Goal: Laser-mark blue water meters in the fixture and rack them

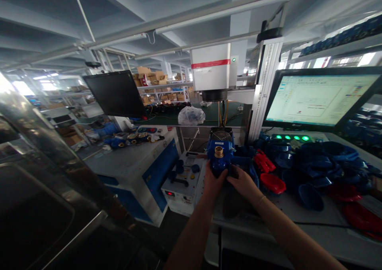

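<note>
A blue valve body with a brass threaded port [219, 155] sits on the bench under the white marking head [211, 71]. My left hand [212, 179] grips its lower left side, fingers wrapped round it. My right hand [242, 180] holds its lower right side, fingers curled over a dark part beside it. Both forearms reach in from the bottom of the view.
A lit monitor [319, 98] stands at right, with green lights [291, 137] below it. Several blue and red caps [316, 170] lie on the bench at right. A white control box [182, 182] and a blue-and-white cabinet [140, 162] stand at left. A dark monitor [115, 94] stands behind.
</note>
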`<move>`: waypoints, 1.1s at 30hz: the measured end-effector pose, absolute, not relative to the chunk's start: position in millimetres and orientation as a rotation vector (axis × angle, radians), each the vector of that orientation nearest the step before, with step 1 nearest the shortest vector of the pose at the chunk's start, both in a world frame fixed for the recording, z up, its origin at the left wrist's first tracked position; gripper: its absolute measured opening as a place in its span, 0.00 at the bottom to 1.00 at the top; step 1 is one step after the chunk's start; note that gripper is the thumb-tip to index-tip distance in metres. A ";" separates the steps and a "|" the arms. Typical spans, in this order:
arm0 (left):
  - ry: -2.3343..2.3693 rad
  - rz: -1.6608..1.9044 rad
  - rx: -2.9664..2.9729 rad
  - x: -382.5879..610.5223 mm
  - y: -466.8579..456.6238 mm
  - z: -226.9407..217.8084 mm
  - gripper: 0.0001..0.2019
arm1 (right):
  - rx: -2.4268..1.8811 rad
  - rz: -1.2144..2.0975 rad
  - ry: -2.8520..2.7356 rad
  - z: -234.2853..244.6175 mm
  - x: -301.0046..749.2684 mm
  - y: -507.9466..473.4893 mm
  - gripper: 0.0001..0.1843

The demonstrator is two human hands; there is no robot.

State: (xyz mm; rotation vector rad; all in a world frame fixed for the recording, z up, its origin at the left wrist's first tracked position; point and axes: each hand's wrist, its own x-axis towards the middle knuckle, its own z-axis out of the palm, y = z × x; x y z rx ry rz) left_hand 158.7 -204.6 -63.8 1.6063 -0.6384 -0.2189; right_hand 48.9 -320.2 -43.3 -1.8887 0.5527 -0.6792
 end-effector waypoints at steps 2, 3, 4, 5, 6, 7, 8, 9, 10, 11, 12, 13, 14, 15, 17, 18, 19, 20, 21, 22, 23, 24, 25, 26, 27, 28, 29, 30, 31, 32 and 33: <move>-0.637 -0.219 1.609 159.2 -204.8 -64.6 0.46 | -1.880 -0.684 0.564 -42.1 48.4 -319.6 0.27; -0.635 -0.224 1.607 159.7 -205.0 -65.2 0.47 | -1.874 -0.688 0.572 -41.6 48.2 -319.3 0.27; -0.634 -0.231 1.604 160.3 -205.3 -65.9 0.47 | -1.869 -0.691 0.579 -41.3 48.2 -319.0 0.28; -0.632 -0.235 1.599 160.9 -205.6 -66.6 0.47 | -1.864 -0.692 0.583 -41.2 48.3 -318.7 0.28; -0.632 -0.242 1.589 161.5 -205.8 -67.3 0.47 | -1.859 -0.692 0.585 -41.2 48.3 -318.6 0.28; -0.634 -0.250 1.571 162.1 -206.0 -68.0 0.47 | -1.854 -0.691 0.586 -41.3 48.4 -318.5 0.28; -0.636 -0.258 1.548 162.6 -206.0 -68.5 0.48 | -1.849 -0.691 0.588 -41.6 48.4 -318.5 0.29; -0.638 -0.267 1.522 163.0 -205.8 -68.8 0.48 | -1.844 -0.690 0.589 -42.0 48.5 -318.5 0.29; -0.639 -0.278 1.495 163.2 -205.6 -69.0 0.48 | -1.839 -0.689 0.592 -42.6 48.5 -318.6 0.29; -0.639 -0.293 1.468 163.4 -205.3 -69.2 0.48 | -1.835 -0.689 0.596 -43.3 48.6 -318.6 0.29; -0.636 -0.308 1.445 163.6 -204.9 -69.2 0.48 | -1.830 -0.689 0.601 -44.1 48.7 -318.7 0.30; -0.633 -0.322 1.425 163.7 -204.5 -69.3 0.48 | -1.824 -0.689 0.609 -45.0 48.9 -318.7 0.32; -0.634 -0.335 1.409 163.9 -204.2 -69.3 0.49 | -1.818 -0.689 0.617 -45.9 49.1 -318.7 0.35; -0.636 -0.345 1.401 164.1 -203.8 -69.4 0.50 | -1.810 -0.690 0.622 -46.9 49.2 -318.7 0.38; -0.650 -0.345 1.408 164.8 -203.4 -69.8 0.52 | -1.794 -0.694 0.612 -48.6 49.3 -318.7 0.44; -0.657 -0.341 1.423 165.2 -203.3 -70.1 0.52 | -1.790 -0.696 0.597 -49.3 49.2 -318.7 0.46; -0.660 -0.338 1.439 165.7 -203.4 -70.5 0.53 | -1.791 -0.697 0.580 -49.9 49.0 -318.7 0.47; -0.657 -0.337 1.453 166.1 -203.5 -70.9 0.53 | -1.797 -0.699 0.566 -50.3 48.7 -318.8 0.47; -0.652 -0.338 1.461 166.4 -203.8 -71.2 0.53 | -1.807 -0.701 0.560 -50.5 48.4 -318.8 0.47; -0.648 -0.339 1.460 166.7 -204.0 -71.5 0.53 | -1.822 -0.702 0.567 -50.6 48.1 -318.9 0.46; -0.646 -0.340 1.454 166.9 -204.2 -71.6 0.53 | -1.837 -0.702 0.582 -50.7 47.9 -318.9 0.45; -0.647 -0.340 1.444 166.9 -204.4 -71.5 0.53 | -1.852 -0.699 0.598 -50.7 47.7 -319.0 0.44; -0.649 -0.339 1.434 166.8 -204.4 -71.3 0.52 | -1.868 -0.694 0.611 -50.7 47.6 -319.1 0.44; -0.650 -0.342 1.427 166.7 -204.4 -71.1 0.52 | -1.881 -0.689 0.623 -50.7 47.6 -319.2 0.43; -0.650 -0.347 1.423 166.5 -204.4 -70.9 0.52 | -1.893 -0.684 0.629 -50.9 47.5 -319.4 0.43; -0.646 -0.349 1.425 166.3 -204.4 -70.8 0.51 | -1.903 -0.679 0.629 -51.1 47.5 -319.7 0.43; -0.641 -0.347 1.431 166.1 -204.4 -70.8 0.51 | -1.913 -0.676 0.626 -51.4 47.4 -320.0 0.43; -0.639 -0.342 1.437 165.9 -204.6 -70.9 0.51 | -1.924 -0.676 0.622 -51.8 47.4 -320.4 0.43; -0.641 -0.333 1.439 165.7 -204.8 -71.1 0.50 | -1.935 -0.675 0.618 -52.2 47.3 -320.8 0.43; -0.643 -0.321 1.439 165.6 -204.9 -71.3 0.49 | -1.944 -0.674 0.614 -52.7 47.4 -321.2 0.43; -0.646 -0.310 1.436 165.5 -205.1 -71.4 0.49 | -1.949 -0.676 0.611 -53.4 47.5 -321.6 0.43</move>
